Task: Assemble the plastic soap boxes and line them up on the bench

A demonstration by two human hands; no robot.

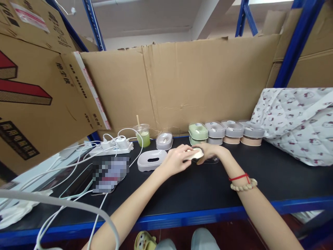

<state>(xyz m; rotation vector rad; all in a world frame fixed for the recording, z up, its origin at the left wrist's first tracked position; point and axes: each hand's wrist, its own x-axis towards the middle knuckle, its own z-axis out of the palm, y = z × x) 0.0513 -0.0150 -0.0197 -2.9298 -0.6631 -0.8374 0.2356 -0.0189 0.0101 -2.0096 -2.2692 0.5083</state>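
My left hand (179, 159) is closed, pinching a small white wad (195, 154) that looks like folded cloth or sponge. Facing it, my right hand (209, 150) bends downward with curled fingers around a clear plastic piece (215, 159) low on the black surface. Most of that piece is hidden behind the hand, so its full shape does not show. Left of my left hand lies a grey oval lid (151, 160) with a dark slot in it. Behind it stands a small grey lidded box (164, 141).
A green lidded box (198, 132) and several grey-lidded boxes (232, 129) line the back. At left are a cup of green drink (144, 135), a power strip (125, 149), a phone (110, 175) and loose white cables. A quilted patterned bag (299, 125) stands right.
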